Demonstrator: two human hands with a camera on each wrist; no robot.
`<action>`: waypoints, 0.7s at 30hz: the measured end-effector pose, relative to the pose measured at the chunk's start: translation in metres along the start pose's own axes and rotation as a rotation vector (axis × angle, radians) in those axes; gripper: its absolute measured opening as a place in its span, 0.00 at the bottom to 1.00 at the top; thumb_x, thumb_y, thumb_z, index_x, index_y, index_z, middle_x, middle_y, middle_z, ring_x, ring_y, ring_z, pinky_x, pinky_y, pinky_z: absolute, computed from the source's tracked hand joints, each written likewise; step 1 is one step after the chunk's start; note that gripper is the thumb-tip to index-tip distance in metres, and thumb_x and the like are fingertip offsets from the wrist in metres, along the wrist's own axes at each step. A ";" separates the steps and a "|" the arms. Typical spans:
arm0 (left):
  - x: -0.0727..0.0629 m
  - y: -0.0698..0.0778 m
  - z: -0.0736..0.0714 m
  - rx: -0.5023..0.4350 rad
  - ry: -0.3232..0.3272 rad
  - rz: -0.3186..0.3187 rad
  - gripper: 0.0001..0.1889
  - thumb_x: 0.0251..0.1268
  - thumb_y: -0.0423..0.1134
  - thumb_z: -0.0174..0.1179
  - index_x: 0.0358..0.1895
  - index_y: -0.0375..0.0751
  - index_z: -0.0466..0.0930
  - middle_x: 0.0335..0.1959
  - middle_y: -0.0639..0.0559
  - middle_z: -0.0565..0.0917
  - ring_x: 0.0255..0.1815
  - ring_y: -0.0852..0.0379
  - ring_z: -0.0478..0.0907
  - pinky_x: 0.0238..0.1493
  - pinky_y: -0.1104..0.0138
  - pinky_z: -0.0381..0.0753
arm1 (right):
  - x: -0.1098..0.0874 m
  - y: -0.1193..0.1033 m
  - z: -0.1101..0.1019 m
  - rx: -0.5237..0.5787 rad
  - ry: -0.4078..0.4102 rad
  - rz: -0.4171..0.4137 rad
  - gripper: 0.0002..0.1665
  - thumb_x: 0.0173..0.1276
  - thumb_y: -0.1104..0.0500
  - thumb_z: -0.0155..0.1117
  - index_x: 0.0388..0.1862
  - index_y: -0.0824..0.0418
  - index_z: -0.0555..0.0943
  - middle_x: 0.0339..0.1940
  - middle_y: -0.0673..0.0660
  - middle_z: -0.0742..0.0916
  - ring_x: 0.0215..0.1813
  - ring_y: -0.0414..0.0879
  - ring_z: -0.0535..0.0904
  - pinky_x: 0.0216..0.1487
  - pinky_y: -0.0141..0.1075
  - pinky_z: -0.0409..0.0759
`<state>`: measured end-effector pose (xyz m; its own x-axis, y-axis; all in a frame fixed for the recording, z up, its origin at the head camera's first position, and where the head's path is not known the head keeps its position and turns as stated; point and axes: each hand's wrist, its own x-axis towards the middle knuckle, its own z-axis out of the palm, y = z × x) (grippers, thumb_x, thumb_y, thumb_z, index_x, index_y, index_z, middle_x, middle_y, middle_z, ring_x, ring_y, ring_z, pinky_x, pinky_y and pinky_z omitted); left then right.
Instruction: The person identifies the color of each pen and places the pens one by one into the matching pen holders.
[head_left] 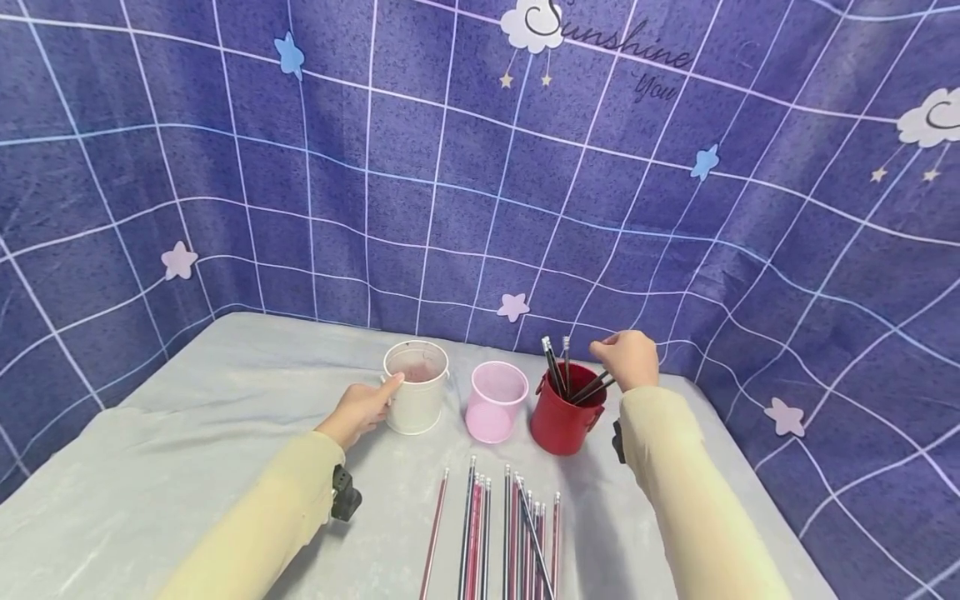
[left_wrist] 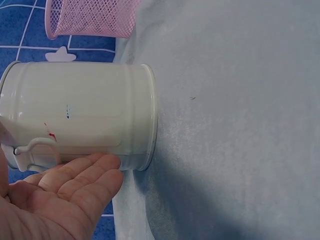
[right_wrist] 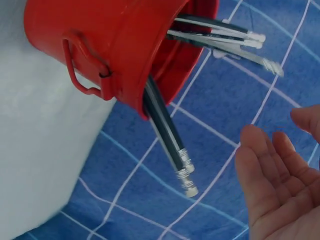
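Observation:
My left hand holds the side of a white metal bucket, thumb at its rim. In the left wrist view, the fingers lie along the bucket's wall beside its small handle. My right hand is beside and above a red metal bucket, apart from it. Several black pencils with metal-banded eraser ends lean out of the red bucket. In the right wrist view, nothing is between the thumb and fingers.
A pink mesh cup stands between the two buckets. In front of them, several dark and red-toned pencils lie on the grey-white cloth, eraser ends away from me, some crossing. A blue-purple gridded curtain hangs behind the table.

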<state>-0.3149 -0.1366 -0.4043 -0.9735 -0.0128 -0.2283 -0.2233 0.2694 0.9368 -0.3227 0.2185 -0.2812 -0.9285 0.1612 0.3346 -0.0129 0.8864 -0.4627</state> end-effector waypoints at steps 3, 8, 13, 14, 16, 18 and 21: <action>0.000 0.000 0.000 0.002 -0.001 0.004 0.40 0.71 0.59 0.46 0.58 0.15 0.64 0.60 0.20 0.67 0.64 0.30 0.65 0.64 0.45 0.66 | -0.002 -0.004 -0.001 0.010 -0.084 -0.022 0.18 0.57 0.57 0.59 0.36 0.71 0.85 0.27 0.62 0.88 0.33 0.55 0.84 0.39 0.48 0.81; -0.001 0.000 -0.001 0.001 0.001 0.010 0.41 0.71 0.59 0.46 0.59 0.14 0.63 0.60 0.20 0.67 0.64 0.30 0.65 0.64 0.44 0.66 | -0.012 -0.013 0.007 0.021 -0.220 -0.088 0.14 0.56 0.61 0.60 0.35 0.71 0.85 0.24 0.59 0.87 0.28 0.48 0.83 0.34 0.41 0.83; -0.001 0.000 -0.001 -0.012 -0.001 0.000 0.39 0.72 0.58 0.46 0.59 0.15 0.64 0.60 0.20 0.67 0.64 0.30 0.65 0.65 0.45 0.65 | -0.033 -0.017 0.022 0.010 -0.318 -0.173 0.07 0.54 0.63 0.61 0.25 0.66 0.85 0.16 0.52 0.82 0.20 0.41 0.76 0.22 0.33 0.77; -0.001 0.000 0.000 -0.017 -0.003 -0.001 0.39 0.72 0.58 0.46 0.59 0.15 0.64 0.60 0.20 0.67 0.64 0.30 0.65 0.65 0.45 0.65 | -0.038 -0.017 0.025 0.007 -0.338 -0.186 0.06 0.53 0.64 0.62 0.23 0.65 0.84 0.15 0.51 0.81 0.20 0.41 0.75 0.22 0.33 0.76; -0.001 0.001 0.000 -0.022 -0.004 -0.003 0.40 0.71 0.58 0.47 0.60 0.15 0.63 0.60 0.20 0.67 0.64 0.30 0.65 0.65 0.46 0.65 | -0.048 -0.017 0.030 0.002 -0.381 -0.213 0.04 0.52 0.65 0.62 0.22 0.64 0.83 0.14 0.51 0.81 0.19 0.40 0.76 0.22 0.32 0.77; -0.001 0.001 0.000 -0.020 -0.004 -0.001 0.40 0.71 0.58 0.47 0.60 0.15 0.62 0.60 0.20 0.67 0.64 0.30 0.65 0.65 0.46 0.65 | -0.058 -0.017 0.035 -0.004 -0.404 -0.246 0.03 0.52 0.65 0.64 0.22 0.64 0.83 0.14 0.51 0.82 0.20 0.39 0.77 0.23 0.32 0.77; -0.001 0.002 0.000 -0.014 -0.002 -0.001 0.41 0.72 0.58 0.46 0.61 0.14 0.61 0.60 0.19 0.67 0.64 0.30 0.65 0.65 0.45 0.65 | -0.071 -0.017 0.042 -0.027 -0.439 -0.320 0.04 0.50 0.66 0.65 0.18 0.63 0.83 0.13 0.50 0.82 0.18 0.39 0.76 0.23 0.31 0.76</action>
<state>-0.3144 -0.1361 -0.4024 -0.9731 -0.0109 -0.2301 -0.2252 0.2561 0.9401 -0.2723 0.1735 -0.3314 -0.9474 -0.3103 0.0784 -0.3166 0.8730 -0.3709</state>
